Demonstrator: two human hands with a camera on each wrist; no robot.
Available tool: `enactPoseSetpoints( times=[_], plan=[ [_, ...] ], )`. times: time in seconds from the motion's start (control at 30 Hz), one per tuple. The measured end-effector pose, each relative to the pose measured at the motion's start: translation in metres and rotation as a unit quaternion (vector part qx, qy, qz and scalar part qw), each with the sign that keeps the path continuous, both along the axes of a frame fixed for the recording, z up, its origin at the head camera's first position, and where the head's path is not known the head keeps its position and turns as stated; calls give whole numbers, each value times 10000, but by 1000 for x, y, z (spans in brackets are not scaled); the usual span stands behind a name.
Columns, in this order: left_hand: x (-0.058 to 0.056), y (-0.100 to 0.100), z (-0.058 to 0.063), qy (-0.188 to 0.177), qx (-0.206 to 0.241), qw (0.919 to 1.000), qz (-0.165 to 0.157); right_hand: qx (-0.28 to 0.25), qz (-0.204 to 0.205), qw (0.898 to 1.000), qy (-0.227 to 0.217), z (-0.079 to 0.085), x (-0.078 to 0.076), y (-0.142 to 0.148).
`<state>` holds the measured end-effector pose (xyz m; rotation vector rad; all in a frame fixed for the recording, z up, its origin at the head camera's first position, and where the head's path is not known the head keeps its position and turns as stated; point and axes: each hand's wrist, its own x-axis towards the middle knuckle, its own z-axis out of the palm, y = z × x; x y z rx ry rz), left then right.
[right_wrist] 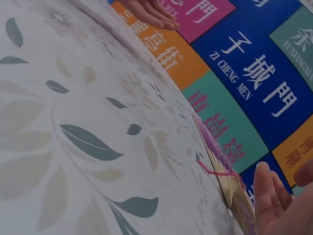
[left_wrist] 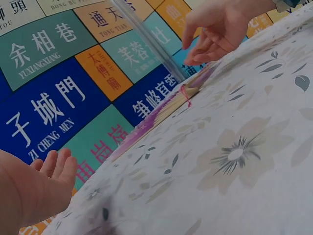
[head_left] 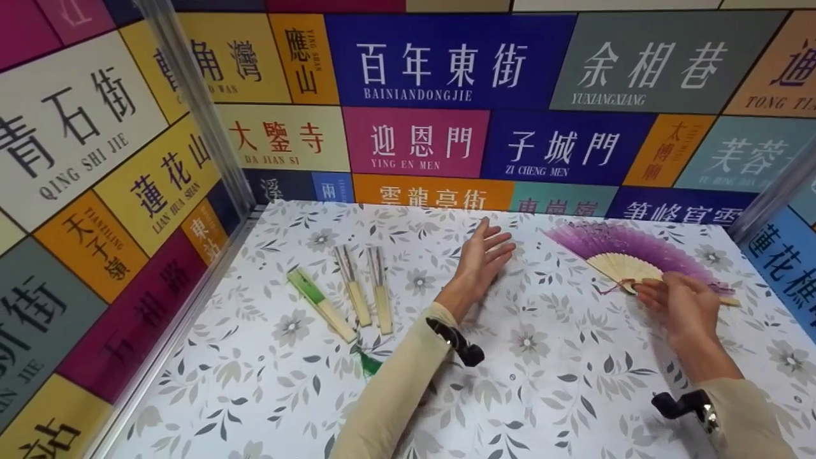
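Observation:
A purple folding fan [head_left: 685, 258] lies spread open on the table at the right, its pale ribs showing and a pink cord [right_wrist: 220, 173] at its pivot end. Close over that pivot end is my right hand [head_left: 685, 306], fingers loosely bent; in the left wrist view the right hand [left_wrist: 220, 29] appears just above the fan [left_wrist: 156, 115] with nothing in its grasp. My left hand [head_left: 479, 261] hovers near the table's middle, fingers extended and palm turned toward the fan. It holds nothing. Between both hands lies bare patterned cloth.
Left of my left hand lie several folded fans: a green one [head_left: 315, 299] with a green tassel [head_left: 366, 362], and two greyish ones [head_left: 352, 284] [head_left: 380, 290]. A floral cloth [head_left: 529, 382] covers the table. Colourful sign panels [head_left: 446, 57] stand along the back and sides.

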<state>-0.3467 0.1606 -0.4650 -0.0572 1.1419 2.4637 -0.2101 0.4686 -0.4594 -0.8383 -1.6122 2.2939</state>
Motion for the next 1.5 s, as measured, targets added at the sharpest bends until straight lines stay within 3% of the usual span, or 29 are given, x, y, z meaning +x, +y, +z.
enactPoseSetpoints(
  times=[0.17, 0.33, 0.43, 0.63, 0.73, 0.8, 0.87, 1.0, 1.13, 1.23, 1.27, 1.33, 1.5],
  plan=[
    [0, -23, 4, 391, -328, 9986, -112, 1186, 792, 9854, 933, 0, -8, -31],
    [1, -45, 10, 777, -1083, 9911, -33, 2032, 1218, 9635, 1245, 2, -14, -60],
    [3, -58, 11, 1000, -1688, 9805, 138, 2444, 1417, 9516, 1210, 3, -17, -77],
    [5, -88, 10, 1376, -2797, 9486, 554, 3190, 1741, 9224, 1309, 3, -25, -104],
    [7, -103, 11, 1433, -2939, 9439, 474, 3484, 1723, 9119, 1321, 1, -27, -116],
    [8, -113, 12, 1531, -3046, 9393, 383, 3562, 1687, 9100, 1289, 0, -28, -124],
    [8, -122, 14, 1755, -3284, 9273, 372, 3589, 1725, 9083, 1286, -2, -29, -131],
    [6, -142, 17, 2182, -3989, 8881, 680, 3647, 1895, 9002, 1440, -3, -32, -146],
    [5, -158, 16, 2125, -4459, 8645, 929, 3676, 2041, 8934, 1581, -2, -32, -157],
    [4, -170, 12, 2124, -4961, 8353, 1053, 3591, 2116, 8934, 1676, -2, -34, -165],
    [4, -173, 10, 2166, -5174, 8208, 1077, 3551, 2135, 8941, 1701, -2, -35, -167],
    [4, -179, 6, 2324, -5674, 7816, 1150, 3518, 2159, 8945, 1717, -3, -36, -172],
    [4, -191, -8, 2948, -6817, 6559, 1351, 3496, 2250, 8930, 1722, -5, -38, -185]
  ],
)
